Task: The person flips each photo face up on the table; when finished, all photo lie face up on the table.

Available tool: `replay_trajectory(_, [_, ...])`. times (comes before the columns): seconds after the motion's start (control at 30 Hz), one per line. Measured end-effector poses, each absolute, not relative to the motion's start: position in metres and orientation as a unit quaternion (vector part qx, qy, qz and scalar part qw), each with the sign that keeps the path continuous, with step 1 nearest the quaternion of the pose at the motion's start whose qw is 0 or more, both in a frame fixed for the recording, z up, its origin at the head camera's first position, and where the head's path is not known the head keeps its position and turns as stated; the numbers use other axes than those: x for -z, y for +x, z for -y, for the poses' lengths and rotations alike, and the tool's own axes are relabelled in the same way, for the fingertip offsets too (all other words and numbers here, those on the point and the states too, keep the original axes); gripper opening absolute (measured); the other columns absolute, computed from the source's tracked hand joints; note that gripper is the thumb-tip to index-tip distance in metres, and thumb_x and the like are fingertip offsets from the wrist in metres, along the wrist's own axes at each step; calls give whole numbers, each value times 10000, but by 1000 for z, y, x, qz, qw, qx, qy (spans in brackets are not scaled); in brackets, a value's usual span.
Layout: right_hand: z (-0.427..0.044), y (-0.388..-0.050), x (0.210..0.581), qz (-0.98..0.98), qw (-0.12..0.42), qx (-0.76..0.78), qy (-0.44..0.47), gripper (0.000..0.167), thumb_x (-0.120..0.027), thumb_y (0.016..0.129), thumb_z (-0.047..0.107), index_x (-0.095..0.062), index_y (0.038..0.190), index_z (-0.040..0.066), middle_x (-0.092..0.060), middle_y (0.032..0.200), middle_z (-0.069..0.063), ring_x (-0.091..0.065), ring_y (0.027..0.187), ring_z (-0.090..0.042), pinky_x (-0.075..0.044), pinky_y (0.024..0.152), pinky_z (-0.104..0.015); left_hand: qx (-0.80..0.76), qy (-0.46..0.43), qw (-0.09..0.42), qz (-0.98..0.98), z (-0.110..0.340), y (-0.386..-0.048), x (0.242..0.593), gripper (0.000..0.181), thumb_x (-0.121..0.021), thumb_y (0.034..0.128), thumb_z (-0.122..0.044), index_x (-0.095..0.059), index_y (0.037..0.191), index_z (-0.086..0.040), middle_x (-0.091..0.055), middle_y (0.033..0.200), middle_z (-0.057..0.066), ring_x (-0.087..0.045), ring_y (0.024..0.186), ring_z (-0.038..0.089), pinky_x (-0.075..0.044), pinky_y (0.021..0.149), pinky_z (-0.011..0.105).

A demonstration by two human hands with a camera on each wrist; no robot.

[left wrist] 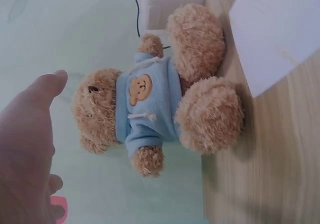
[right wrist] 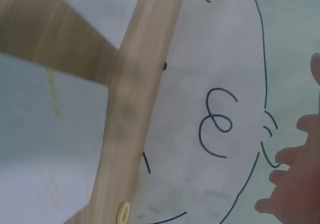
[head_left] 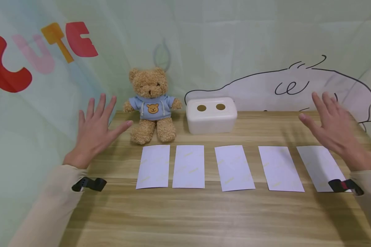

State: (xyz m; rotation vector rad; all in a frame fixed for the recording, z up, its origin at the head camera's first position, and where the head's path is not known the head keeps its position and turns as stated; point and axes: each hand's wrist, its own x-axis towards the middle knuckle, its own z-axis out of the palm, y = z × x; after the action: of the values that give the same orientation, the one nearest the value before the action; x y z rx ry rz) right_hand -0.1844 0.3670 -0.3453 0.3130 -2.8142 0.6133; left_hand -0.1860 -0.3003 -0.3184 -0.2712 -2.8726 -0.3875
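Note:
My left hand (head_left: 94, 132) is raised on the left with fingers spread and holds nothing. Nearest to it sits a brown teddy bear (head_left: 149, 84) in a light blue hoodie with a bear-face patch. In the left wrist view the teddy bear (left wrist: 150, 99) appears sideways beside the hand (left wrist: 25, 139). On the far right my right hand (head_left: 334, 125) hovers with straight fingers, also holding nothing. Below it lies the rightmost white paper card (head_left: 318, 168). Several such cards, including one near the bear (head_left: 154, 166), form a row on the wooden table (head_left: 204, 219).
A white box (head_left: 211, 120) with two round holes on top stands beside the bear at the back. Behind the table hangs a pale green cloth (head_left: 204, 44) with "CUTE" lettering and a line drawing. In the right wrist view, a small yellowish ring (right wrist: 123, 213) shows near the table's edge.

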Motion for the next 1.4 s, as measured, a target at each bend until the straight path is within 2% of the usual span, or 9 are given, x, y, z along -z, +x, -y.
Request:
replay_trajectory(0.23, [-351,-181,343,931,127,-319,122,729,-420,1119,354,-93,1705,70,-3,1747,-243,63,1595,-461,140,1227,-616,162,-104,135,972,289,-183,313,979,-518,991,-734,-107,1723,-231,40,1772,55,90,1608,388,69,1185,749])
replay_trajectory(0.57, [-321,-177,346,879,119,-444,126,652,-362,1142,341,-119,1720,160,-60,1766,-159,22,1607,-388,87,1238,-623,217,-107,158,957,280,-172,311,966,-557,994,-692,-140,1720,-211,-24,1773,60,-1,1614,391,-30,1185,771])
replay_trajectory(0.77, [-297,-173,347,856,106,-491,119,639,-383,1142,326,-155,1719,177,-123,1760,-159,-89,1593,-437,-38,1238,-665,268,-122,170,941,278,-166,315,933,-565,1011,-638,-176,1713,-162,-64,1768,95,-44,1606,419,-40,1239,678])
replay_trajectory(0.97, [-274,-174,348,839,87,-522,130,610,-384,1146,332,-203,1714,204,-218,1738,-157,-188,1582,-396,-114,1254,-602,304,-128,170,929,272,-162,320,877,-573,1027,-577,-201,1710,-173,-83,1769,53,-75,1612,371,-51,1249,650])
replay_trajectory(1.2, [-245,-174,347,813,64,-554,168,608,-428,1143,280,-220,1710,202,-255,1737,-81,-240,1581,-305,-236,1254,-401,332,-140,184,915,264,-157,323,829,-628,1015,-511,-285,1690,-174,-157,1757,24,-169,1599,357,-127,1236,663])
replay_trajectory(1.4, [-220,-174,348,803,48,-563,188,617,-475,1131,253,-250,1704,218,-293,1726,-56,-290,1565,-299,-245,1219,-638,344,-145,184,909,261,-155,329,808,-654,1015,-483,-313,1684,-185,-196,1750,13,-203,1591,355,-155,1235,656])
